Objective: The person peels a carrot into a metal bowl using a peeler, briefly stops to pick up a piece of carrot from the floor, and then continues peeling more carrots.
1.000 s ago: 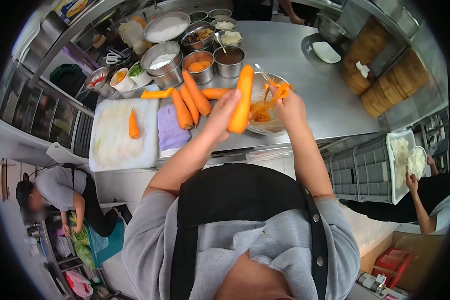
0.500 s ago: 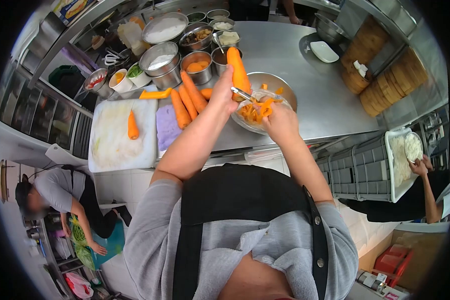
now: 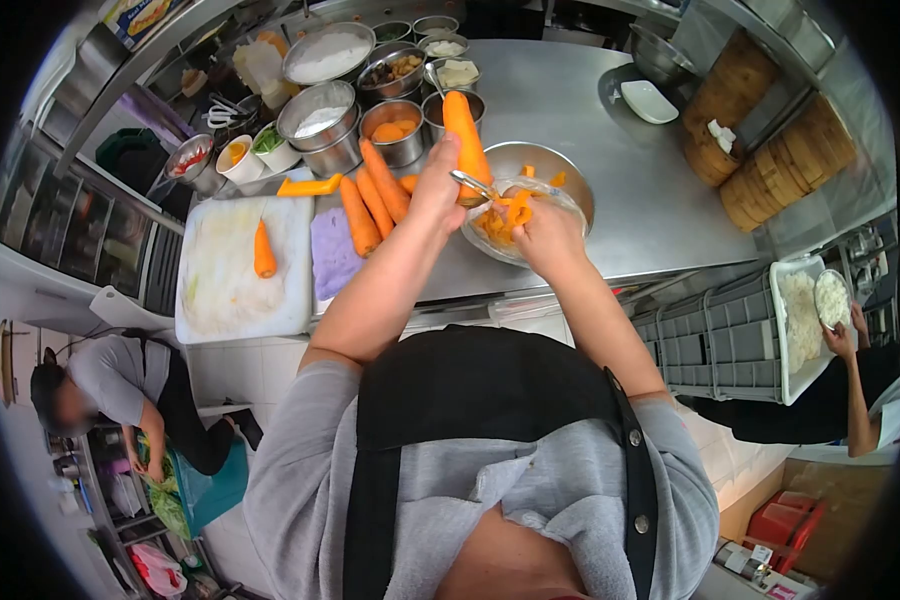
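My left hand point(image 3: 436, 185) is closed around a large peeled carrot point(image 3: 465, 135), held upright and slightly tilted over the near-left side of a steel bowl point(image 3: 578, 175). My right hand point(image 3: 550, 235) grips a metal peeler point(image 3: 473, 184), whose head lies against the lower part of the carrot. Curled orange peels point(image 3: 518, 208) hang at the peeler and my right fingers. More shavings lie in the bowl, which has a clear plastic bag inside it. Left of my forearm, several unpeeled carrots point(image 3: 358, 215) lie on the steel table beside a purple cloth point(image 3: 336, 248).
A carrot piece point(image 3: 264, 250) lies on the white cutting board point(image 3: 210, 290); a yellow-orange tool point(image 3: 310, 187) rests at its edge. Steel containers point(image 3: 317, 120) crowd the back left. A white dish point(image 3: 649, 102) and bamboo steamers point(image 3: 785, 165) stand right. Co-workers are at both sides.
The carrot and peeler have shifted slightly left, and the peels by my right fingers have bunched differently. The left co-worker's hands have come together over the greens; the right co-worker's bowl has moved slightly.
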### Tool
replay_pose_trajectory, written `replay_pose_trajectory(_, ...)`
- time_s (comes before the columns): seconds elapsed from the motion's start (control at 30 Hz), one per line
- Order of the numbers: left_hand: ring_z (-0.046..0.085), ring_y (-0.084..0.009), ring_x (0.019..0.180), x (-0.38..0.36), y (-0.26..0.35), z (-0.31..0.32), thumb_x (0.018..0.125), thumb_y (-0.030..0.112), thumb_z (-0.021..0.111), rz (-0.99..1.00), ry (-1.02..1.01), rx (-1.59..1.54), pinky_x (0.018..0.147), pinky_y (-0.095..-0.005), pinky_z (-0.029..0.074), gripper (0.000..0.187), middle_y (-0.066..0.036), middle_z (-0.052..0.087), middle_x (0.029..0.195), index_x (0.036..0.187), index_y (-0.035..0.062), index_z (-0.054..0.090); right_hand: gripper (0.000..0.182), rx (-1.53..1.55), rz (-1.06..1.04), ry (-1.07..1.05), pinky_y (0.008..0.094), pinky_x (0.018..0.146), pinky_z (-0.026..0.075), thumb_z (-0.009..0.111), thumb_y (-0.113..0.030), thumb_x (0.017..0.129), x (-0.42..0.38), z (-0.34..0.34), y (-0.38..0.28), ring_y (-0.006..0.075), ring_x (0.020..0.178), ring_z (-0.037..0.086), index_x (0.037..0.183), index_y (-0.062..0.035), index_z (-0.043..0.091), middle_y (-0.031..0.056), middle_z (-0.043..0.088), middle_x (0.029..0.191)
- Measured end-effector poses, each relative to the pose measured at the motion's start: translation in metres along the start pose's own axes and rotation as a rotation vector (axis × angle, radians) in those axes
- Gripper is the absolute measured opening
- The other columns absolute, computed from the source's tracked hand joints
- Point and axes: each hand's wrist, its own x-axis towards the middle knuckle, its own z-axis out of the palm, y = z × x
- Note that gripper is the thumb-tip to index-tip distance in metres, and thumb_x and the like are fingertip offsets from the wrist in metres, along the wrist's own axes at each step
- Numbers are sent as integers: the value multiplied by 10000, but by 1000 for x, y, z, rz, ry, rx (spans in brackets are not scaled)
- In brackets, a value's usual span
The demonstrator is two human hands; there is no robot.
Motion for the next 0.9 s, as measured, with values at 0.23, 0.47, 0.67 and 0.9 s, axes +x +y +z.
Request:
replay_pose_trajectory(0.23, 603, -242, 689, -34, -14, 2, 968, 437, 445, -201, -142, 111, 569, -369, 528, 407, -109, 573, 894, 1131, 65, 460, 272, 10, 137, 20, 481, 718, 487, 539, -271, 847, 38, 4, 33, 368, 838, 622, 1072, -122, 575, 149, 657, 908)
replay_pose_trajectory(0.47, 602, -206, 645, -64, -13, -12, 981, 419, 415, -198, -220, 192, 524, -332, 524, 387, -107, 577, 888, 1143, 73, 476, 226, 68, 120, 66, 501, 722, 476, 496, -262, 875, 41, -2, 27, 388, 837, 610, 1041, -126, 565, 157, 654, 890)
replay_pose_trajectory(0.67, 611, -211, 682, -94, -12, -28, 985, 414, 411, -140, -281, 275, 551, -326, 533, 412, -110, 577, 912, 1179, 55, 470, 239, 99, 208, 60, 490, 676, 456, 457, -327, 923, 43, -12, 30, 391, 812, 605, 969, -114, 553, 163, 643, 838)
replay_pose_trajectory(0.9, 607, -241, 806, -37, -4, -34, 958, 444, 465, -220, -103, -154, 661, -390, 551, 426, -111, 568, 956, 1164, 71, 484, 324, 132, 141, 109, 479, 640, 446, 463, -423, 934, 33, -4, 21, 398, 765, 596, 913, -112, 552, 156, 633, 770)
